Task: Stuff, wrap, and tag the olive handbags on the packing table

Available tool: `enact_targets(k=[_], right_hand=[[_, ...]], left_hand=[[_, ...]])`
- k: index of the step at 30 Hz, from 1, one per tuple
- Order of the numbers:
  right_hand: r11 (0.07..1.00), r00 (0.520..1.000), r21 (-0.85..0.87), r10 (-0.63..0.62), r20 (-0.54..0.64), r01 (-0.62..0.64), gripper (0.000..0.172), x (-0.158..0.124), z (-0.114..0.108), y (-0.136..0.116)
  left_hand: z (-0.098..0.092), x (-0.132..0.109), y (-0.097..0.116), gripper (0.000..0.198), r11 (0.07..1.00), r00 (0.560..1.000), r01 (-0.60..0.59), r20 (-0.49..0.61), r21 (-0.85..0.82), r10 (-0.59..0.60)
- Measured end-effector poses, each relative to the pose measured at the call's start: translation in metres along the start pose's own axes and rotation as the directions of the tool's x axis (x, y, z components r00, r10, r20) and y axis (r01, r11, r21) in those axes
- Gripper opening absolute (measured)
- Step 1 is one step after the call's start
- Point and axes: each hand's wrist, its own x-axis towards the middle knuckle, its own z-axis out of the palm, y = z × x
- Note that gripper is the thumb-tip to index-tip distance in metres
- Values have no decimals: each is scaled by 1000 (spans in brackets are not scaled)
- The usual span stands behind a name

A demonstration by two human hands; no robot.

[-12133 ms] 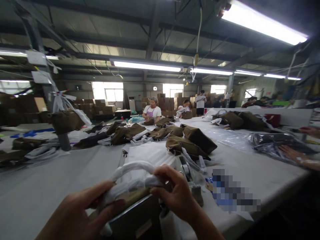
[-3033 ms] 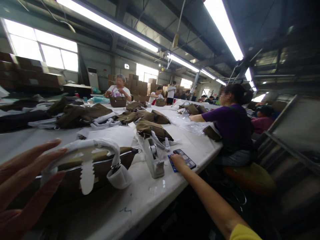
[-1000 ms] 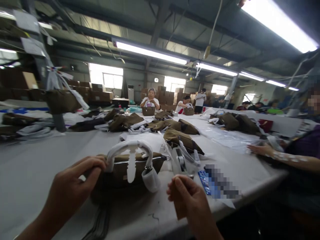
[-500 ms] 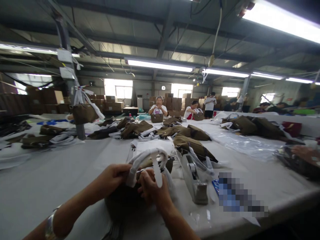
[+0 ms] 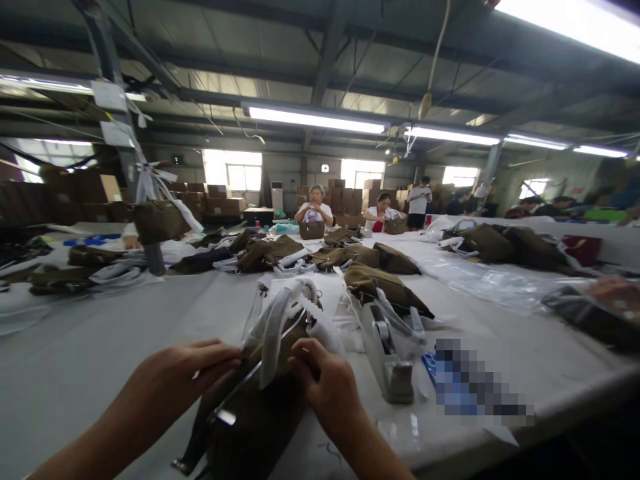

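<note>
In front of me an olive-brown handbag (image 5: 265,420) stands tilted on the table, its top zipper running lengthwise and its handles (image 5: 274,333) wrapped in white padding. My left hand (image 5: 200,367) has its fingers pressed together at the bag's upper left edge, near a clear plastic strip. On the other side, my right hand (image 5: 327,380) is closed, thumb and fingertips pinching the bag's upper right panel. Its fingertips lie partly behind the curled fingers. Right of the bag is a grey tape dispenser (image 5: 387,360), close to another olive handbag (image 5: 383,290).
The white table (image 5: 165,320) bears several olive bags (image 5: 270,253) across its middle. A blurred-out blue item (image 5: 460,387) lies at the right. A post (image 5: 155,259) with a hanging bag stands at left. Co-workers sit opposite, and another person's hand (image 5: 615,293) is at far right.
My hands have moved apart, from the handles down to the bag's two sides. The bag's zipper and top now show, and the handles lean left. The view has shifted slightly.
</note>
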Motion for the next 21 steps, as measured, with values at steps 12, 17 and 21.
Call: enact_targets(k=[12, 17, 21], right_hand=[[904, 895, -181, -416, -163, 388, 28, -36, 23, -2], [935, 933, 19, -352, -75, 354, 42, -42, 17, -5], [956, 958, 126, -246, -144, 264, 34, -46, 22, -6]], left_hand=[[-2, -52, 4, 21, 991, 934, 106, -333, -87, -129], [3, -44, 35, 27, 872, 907, 195, -256, -449, -335], [4, -33, 53, 26, 667, 925, 269, -7, -694, -380]])
